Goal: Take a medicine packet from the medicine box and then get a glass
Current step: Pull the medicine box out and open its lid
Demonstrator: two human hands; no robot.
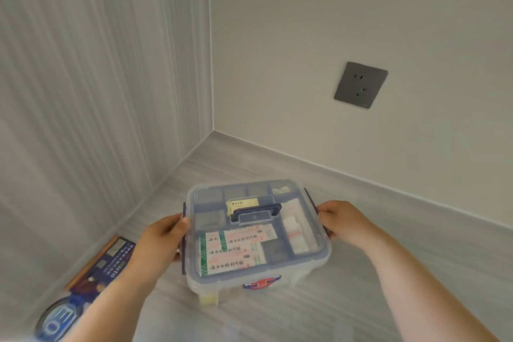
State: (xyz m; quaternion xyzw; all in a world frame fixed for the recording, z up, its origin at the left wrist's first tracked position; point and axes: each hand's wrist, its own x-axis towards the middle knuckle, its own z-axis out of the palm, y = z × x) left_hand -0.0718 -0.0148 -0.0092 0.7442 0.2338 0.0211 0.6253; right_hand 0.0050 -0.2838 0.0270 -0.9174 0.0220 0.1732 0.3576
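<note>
On pale counter, in wall corner, medicine box sat between both hands, lid closed. Left hand pressed on left side latch, right hand on right side latch; fingers curled narrow against clips, grip on them unclear. Medicine packets lay flat under clear lid, nearer left hand. Carry handle ran left-right across lid. Room open toward person and right; walls close behind and left. Blue carton lay near left forearm. Wall socket well apart. No glass visible.

Home room corner: wall socket, pale wood-look counter.
</note>
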